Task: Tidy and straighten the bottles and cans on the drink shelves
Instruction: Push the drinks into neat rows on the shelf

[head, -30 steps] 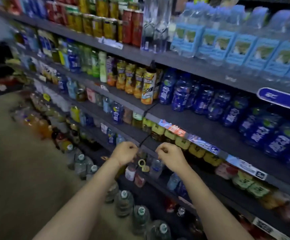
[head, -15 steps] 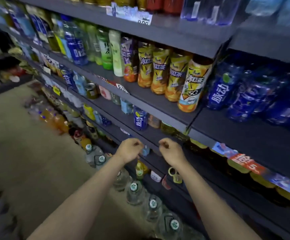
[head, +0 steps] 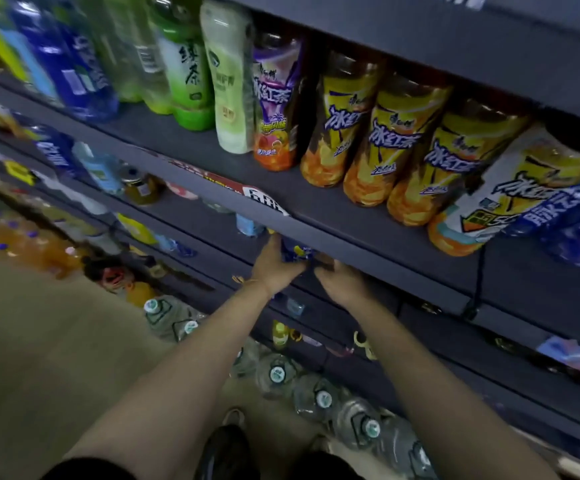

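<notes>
Shelf lip (head: 368,237) half-hides both hands (head: 302,271), seemingly gripping a blue bottle (head: 297,252).

Shelves (head: 368,216): matt dark grey, smooth, metal by the look. Tea bottles (head: 361,133): clear plastic under glossy printed wrap; water jugs (head: 319,396) on floor likewise clear plastic, shiny. Floor (head: 39,358): dull beige, smooth.

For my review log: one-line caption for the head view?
Both hands, left hand and right hand, reach under a shelf edge to a blue bottle below the iced-tea bottles.
</notes>
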The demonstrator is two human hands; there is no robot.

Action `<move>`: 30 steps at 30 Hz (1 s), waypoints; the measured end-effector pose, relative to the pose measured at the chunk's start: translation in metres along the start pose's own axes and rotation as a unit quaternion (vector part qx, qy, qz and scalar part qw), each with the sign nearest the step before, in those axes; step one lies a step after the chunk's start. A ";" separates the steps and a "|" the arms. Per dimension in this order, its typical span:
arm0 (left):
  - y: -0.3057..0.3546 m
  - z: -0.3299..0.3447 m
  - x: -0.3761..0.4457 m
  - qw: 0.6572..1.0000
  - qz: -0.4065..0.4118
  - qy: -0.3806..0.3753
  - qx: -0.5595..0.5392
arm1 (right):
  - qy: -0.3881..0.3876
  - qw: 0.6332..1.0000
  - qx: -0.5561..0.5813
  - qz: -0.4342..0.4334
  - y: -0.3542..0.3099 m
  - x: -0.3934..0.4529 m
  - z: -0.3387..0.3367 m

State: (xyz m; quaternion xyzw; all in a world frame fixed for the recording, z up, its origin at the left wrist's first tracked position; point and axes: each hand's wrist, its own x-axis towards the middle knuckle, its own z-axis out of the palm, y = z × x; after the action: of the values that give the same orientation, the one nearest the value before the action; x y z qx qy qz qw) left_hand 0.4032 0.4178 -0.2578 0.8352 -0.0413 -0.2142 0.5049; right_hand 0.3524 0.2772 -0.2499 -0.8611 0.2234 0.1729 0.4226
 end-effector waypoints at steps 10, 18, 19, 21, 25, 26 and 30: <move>-0.009 -0.015 0.024 0.999 0.012 -0.043 0.001 | 0.058 0.996 0.066 0.001 -0.014 -0.013 0.018; -0.010 0.012 -0.055 0.995 -0.030 -0.090 -0.039 | 0.015 0.985 0.169 -0.032 0.011 -0.091 -0.010; -0.008 0.021 -0.070 0.994 -0.021 -0.099 -0.030 | 0.002 0.987 0.159 -0.037 0.023 -0.101 -0.012; -0.002 0.043 -0.101 0.993 -0.001 -0.113 -0.029 | -0.021 0.991 0.120 -0.055 0.050 -0.126 -0.018; 0.024 0.097 -0.179 0.993 0.045 -0.097 -0.047 | -0.042 0.989 0.104 -0.093 0.101 -0.196 -0.046; 0.035 0.110 -0.195 0.993 0.054 -0.090 -0.055 | -0.029 0.988 0.110 -0.102 0.111 -0.217 -0.059; 0.105 0.154 -0.250 0.985 0.124 -0.081 -0.088 | 0.051 0.984 0.105 -0.138 0.145 -0.283 -0.125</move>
State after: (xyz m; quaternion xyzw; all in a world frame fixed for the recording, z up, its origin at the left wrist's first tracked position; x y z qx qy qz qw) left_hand 0.1309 0.3105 -0.1499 0.7559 -0.1664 -0.2193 0.5941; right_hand 0.0517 0.1650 -0.1336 -0.8423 0.1403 0.0444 0.5185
